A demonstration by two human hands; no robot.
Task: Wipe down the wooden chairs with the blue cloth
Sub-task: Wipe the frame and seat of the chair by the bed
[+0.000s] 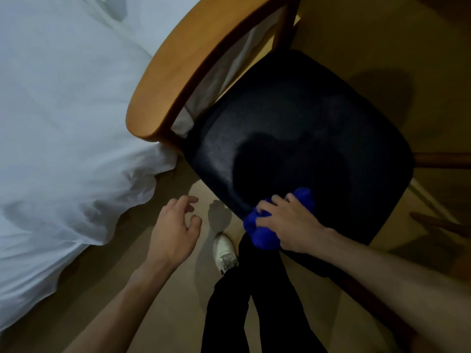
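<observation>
Fingers of the right hand (288, 222) curl over the bunched blue cloth (262, 233) at the chair seat's (293, 128) near edge, hiding its middle, while the left hand (173, 225) hovers loose, holding nothing.

White bed linen (63, 123), tan floor (163, 309), dim light

A: We've only got one view, head-worn, looking steeply down, close in on our right hand (290, 222) fingers.

B: Yep, wide-angle; beyond our fingertips the chair (178, 72) back bends.
</observation>
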